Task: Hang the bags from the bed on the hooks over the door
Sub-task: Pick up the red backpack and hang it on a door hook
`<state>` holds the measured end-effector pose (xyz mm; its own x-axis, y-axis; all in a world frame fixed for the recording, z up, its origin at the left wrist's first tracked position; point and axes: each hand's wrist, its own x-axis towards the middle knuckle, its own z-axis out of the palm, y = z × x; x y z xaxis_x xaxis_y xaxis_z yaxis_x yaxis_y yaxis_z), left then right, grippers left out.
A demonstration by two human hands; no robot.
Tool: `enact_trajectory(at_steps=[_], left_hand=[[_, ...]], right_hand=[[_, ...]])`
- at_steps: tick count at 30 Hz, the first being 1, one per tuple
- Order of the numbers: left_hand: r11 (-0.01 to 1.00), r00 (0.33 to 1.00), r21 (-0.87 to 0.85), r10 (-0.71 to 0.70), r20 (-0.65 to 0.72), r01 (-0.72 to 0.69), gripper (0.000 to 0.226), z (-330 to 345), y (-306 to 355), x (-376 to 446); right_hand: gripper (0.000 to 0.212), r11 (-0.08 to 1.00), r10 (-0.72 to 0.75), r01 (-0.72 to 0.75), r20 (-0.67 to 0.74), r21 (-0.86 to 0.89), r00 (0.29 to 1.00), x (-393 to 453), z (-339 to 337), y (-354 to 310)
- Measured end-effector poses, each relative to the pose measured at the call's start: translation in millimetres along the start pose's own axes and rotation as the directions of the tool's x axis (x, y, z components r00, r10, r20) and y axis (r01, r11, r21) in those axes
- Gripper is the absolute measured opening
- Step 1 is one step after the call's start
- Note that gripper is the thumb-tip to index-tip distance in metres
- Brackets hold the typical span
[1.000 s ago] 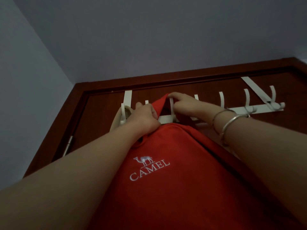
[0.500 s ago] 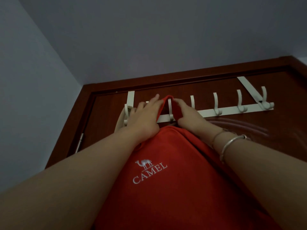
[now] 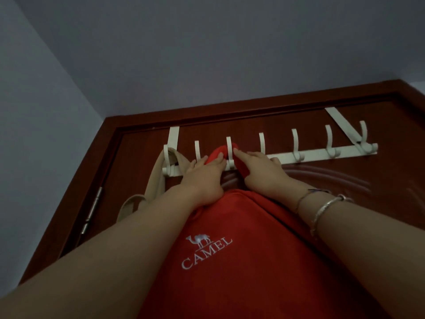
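While only the head view is available, it covers the key area: the top of the brown door (image 3: 299,187) with the white over-door hook rack (image 3: 322,155) seen from below.

Head view:
- Red bag (image 3: 230,261) with white "CAMEL" print is pressed up against the door, filling the lower centre of the frame.
- Its red top loop (image 3: 218,155) is draped over the third hook (image 3: 229,153) from the left. Loop looks seated, but the bottom of the hook is partly hidden by fingers, so full seating can't be confirmed.
- Left hand (image 3: 204,178) lies flat on the loop and bag top, fingers extended, not clenched. It reads as pressing or smoothing, not gripping.
- Right hand (image 3: 259,173) is likewise open, index finger touching the loop just right of the hook. Bracelets (image 3: 326,206) on that wrist.
- Both hands sit close together either side of the hook, touching fabric but clamped on nothing.
- Beige bag (image 3: 158,180) already hangs by its strap from the leftmost hook (image 3: 166,160), just beside the left forearm.
- The four hooks to the right look free.

Progress, as a judgement: one bag is hung, and the red one is essentially on and awaiting release. The bed is out of frame, so the number of remaining bags is unknown. Risk: the loop slipping off if the weight drops suddenly.
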<state>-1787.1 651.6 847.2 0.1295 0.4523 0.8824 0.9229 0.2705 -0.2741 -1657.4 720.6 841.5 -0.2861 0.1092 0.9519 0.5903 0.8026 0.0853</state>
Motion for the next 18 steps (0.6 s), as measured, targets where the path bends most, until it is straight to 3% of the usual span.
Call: enact_trajectory(at_steps=[4,8,12,18], left_hand=[[0.993,1.000,-0.119,0.012,-0.018,-0.014,0.070,9,-5,-30],[0.986,0.995,-0.163,-0.041,-0.092,0.026,0.054,-7,10,-57],[0.960,0.981,-0.272,-0.118,-0.153,0.073,0.050,-27,36,-91],[0.953,0.985,-0.260,-0.170,-0.026,0.158,0.050,-55,95,-161]], right_hand=[[0.074,0.983,-0.009,0.002,0.037,0.183,0.999,-33,3,3],[0.065,0.920,0.059,-0.030,-0.063,0.390,0.996,-58,-6,9],[0.054,0.914,0.045,-0.016,-0.064,0.405,0.997,-92,-27,11],[0.045,0.908,0.033,-0.032,0.006,0.417,0.999,-167,-74,21]])
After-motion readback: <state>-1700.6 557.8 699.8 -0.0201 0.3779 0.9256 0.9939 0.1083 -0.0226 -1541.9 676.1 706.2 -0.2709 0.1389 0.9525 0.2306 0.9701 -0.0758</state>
